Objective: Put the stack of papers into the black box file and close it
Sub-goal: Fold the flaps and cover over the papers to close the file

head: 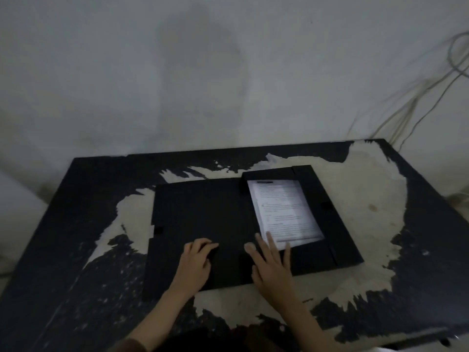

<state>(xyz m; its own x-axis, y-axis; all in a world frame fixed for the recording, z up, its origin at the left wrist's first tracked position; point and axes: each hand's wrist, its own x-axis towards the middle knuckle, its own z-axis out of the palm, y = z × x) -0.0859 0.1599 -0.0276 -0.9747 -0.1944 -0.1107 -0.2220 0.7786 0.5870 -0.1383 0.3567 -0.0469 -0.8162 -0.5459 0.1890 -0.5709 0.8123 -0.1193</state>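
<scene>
Head view: box file point(203, 224) lay open flat on desk point(380, 199), lid spread left. Papers point(285, 212) sat inside right half, flaps around them. Left hand point(196, 260) rested on lid, fingers curled, holding nothing. Right hand point(270, 261) lay flat, fingers spread, fingertips touching papers' near corner. Cables point(416, 97) hung on wall behind.

Two bare forearms, no watch, rings or bracelets visible. Left hand point(196, 262) and right hand point(271, 265) ungloved. Dark brownish sleeve edge point(132, 345) at left elbow, bottom of frame. Right arm bare throughout. Nails short, unpainted.
</scene>
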